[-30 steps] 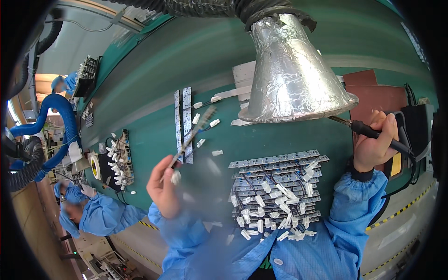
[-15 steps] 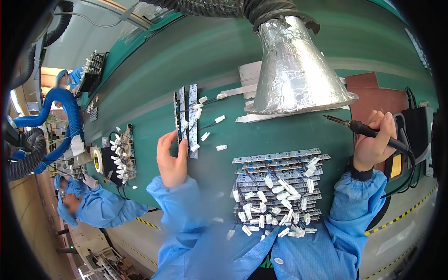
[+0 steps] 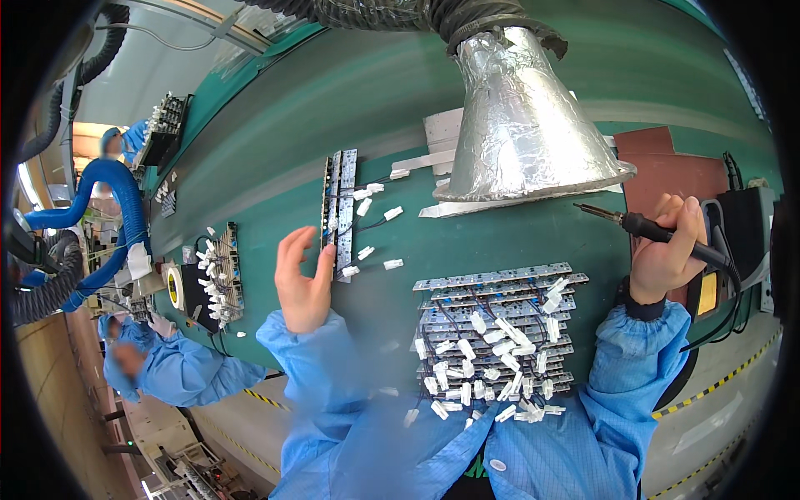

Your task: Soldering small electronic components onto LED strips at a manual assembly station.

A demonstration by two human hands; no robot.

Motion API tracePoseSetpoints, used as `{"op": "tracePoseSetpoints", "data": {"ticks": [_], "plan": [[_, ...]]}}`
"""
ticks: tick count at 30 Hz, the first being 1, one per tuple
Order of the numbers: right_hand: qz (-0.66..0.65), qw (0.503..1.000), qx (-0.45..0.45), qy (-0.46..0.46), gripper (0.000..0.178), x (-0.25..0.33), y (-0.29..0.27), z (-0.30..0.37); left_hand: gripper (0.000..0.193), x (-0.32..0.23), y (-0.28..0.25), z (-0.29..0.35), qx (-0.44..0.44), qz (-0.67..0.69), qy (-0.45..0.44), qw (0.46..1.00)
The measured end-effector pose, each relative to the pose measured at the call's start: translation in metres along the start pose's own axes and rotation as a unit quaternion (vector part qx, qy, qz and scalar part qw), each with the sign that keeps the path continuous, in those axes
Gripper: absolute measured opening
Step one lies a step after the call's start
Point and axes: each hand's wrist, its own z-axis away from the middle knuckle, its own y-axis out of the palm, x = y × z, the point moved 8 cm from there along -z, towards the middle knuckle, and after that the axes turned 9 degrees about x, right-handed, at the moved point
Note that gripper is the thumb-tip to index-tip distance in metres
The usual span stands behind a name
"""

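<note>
The green counter [image 3: 492, 237] stretches wide before me, one foil hood [image 3: 533, 125] above it toward the far edge. I count three strips [image 3: 346, 233] side by side left of the counter's middle, one iron [image 3: 644, 227], and one stack [image 3: 517, 310] at the near edge, its boards overlapping too much to count. The strips are long and thin, two with pale, dotted faces, the leftmost showing narrow and brownish; about eight white plugs [image 3: 393, 213] lie to their right, some on dark wires. My left grip [image 3: 302, 287] is spread, thumb at the leftmost strip's near end; I can't tell whether it touches. My right grip [image 3: 667, 260] is closed round the iron, toward the right edge. Bare counter lies between strips and stack, and between stack and hood.
</note>
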Motion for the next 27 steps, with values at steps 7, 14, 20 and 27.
{"op": "tracePoseSetpoints", "data": {"ticks": [7, 14, 20, 27], "plan": [[0.001, 1.0, -0.012, -0.012, 0.038, 0.002, 0.0, 0.001, 0.031, -0.086, 0.026, 0.012, 0.164, 0.07, 0.122, 0.976], [0.006, 1.0, -0.014, -0.017, 0.038, 0.004, 0.002, 0.0, 0.042, -0.111, 0.097, 0.018, 0.436, 0.066, 0.111, 0.89], [0.005, 0.999, -0.026, -0.039, 0.038, 0.011, -0.003, -0.002, 0.019, -0.108, 0.105, 0.002, 0.458, 0.166, 0.084, 0.869], [-0.034, 0.997, -0.046, -0.051, 0.039, 0.019, -0.008, -0.001, 0.037, -0.105, 0.105, -0.009, 0.356, 0.295, -0.044, 0.886]]}}
